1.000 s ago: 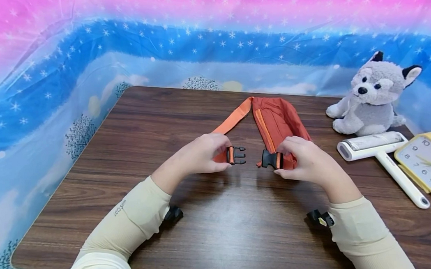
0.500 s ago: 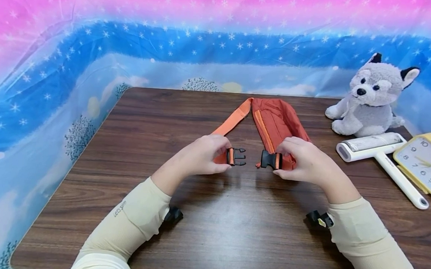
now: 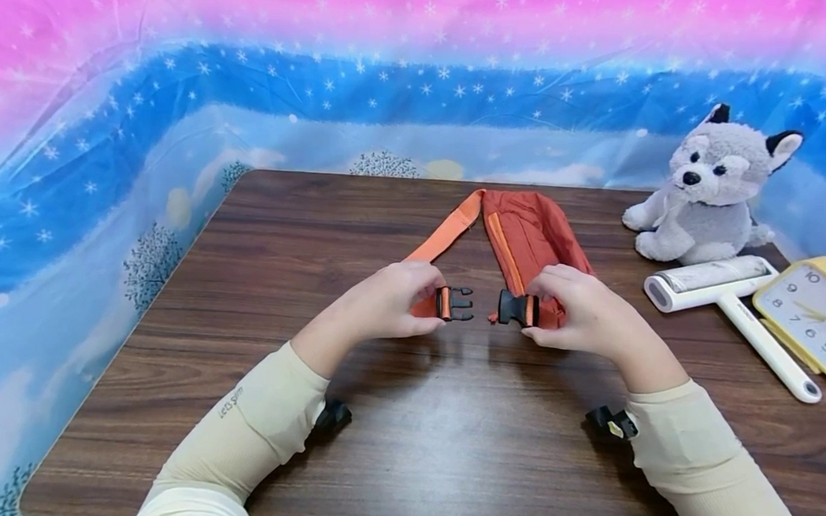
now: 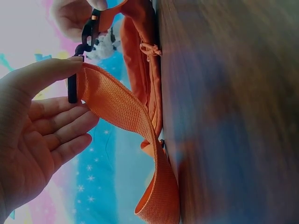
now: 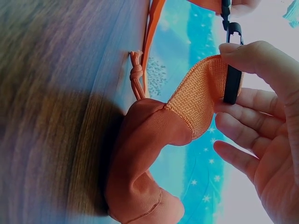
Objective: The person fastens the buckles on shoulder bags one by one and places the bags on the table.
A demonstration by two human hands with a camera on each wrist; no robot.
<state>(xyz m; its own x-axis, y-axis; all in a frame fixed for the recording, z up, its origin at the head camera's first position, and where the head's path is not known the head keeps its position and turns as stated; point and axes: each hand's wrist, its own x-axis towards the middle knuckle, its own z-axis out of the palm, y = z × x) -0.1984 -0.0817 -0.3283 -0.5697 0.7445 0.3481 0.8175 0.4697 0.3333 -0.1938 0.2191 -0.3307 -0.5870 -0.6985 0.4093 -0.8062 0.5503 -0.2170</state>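
My left hand (image 3: 399,300) pinches the pronged half of a black buckle (image 3: 461,304), between thumb and fingers. An orange strap (image 4: 119,105) runs from that half and twists down to the table. Opposite it, my right hand (image 3: 576,307) pinches the socket half of the buckle (image 3: 512,307), which is joined by orange webbing (image 5: 198,95) to a rust-red waist bag (image 3: 538,234). In the head view the two halves face each other with a small gap. The bag lies on the table behind the hands, its orange zip showing. A knotted cord (image 5: 135,72) hangs at the bag's end.
On the right of the wooden table (image 3: 280,226) sits a grey plush dog (image 3: 718,190). In front of it lie a white lint roller (image 3: 730,293) and a yellow square clock (image 3: 817,314). A snowflake-print cloth (image 3: 423,85) hangs behind the table.
Both hands stay nearly still, each gripping its buckle half. The gap between the halves has narrowed slightly. The head view has shifted a little.
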